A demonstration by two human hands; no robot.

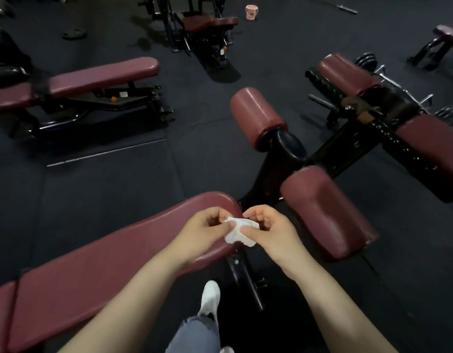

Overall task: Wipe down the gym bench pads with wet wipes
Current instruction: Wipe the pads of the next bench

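A: Head view: what are the fingers (248,231) doing?

B: Curled and pinching. The left hand (203,231) and the right hand (267,229) both grip one crumpled white wet wipe (239,231), held between them.

A: Where is that wipe?

B: Just above the rounded end of the long maroon bench pad (113,263); contact I cannot tell.

A: And around them?

B: Two maroon roller pads (256,112) (324,210) on a black frame beyond, another bench (103,76) to the left, a pink bucket (252,12) far off on the dark floor (105,194), and a white shoe (210,296) below.
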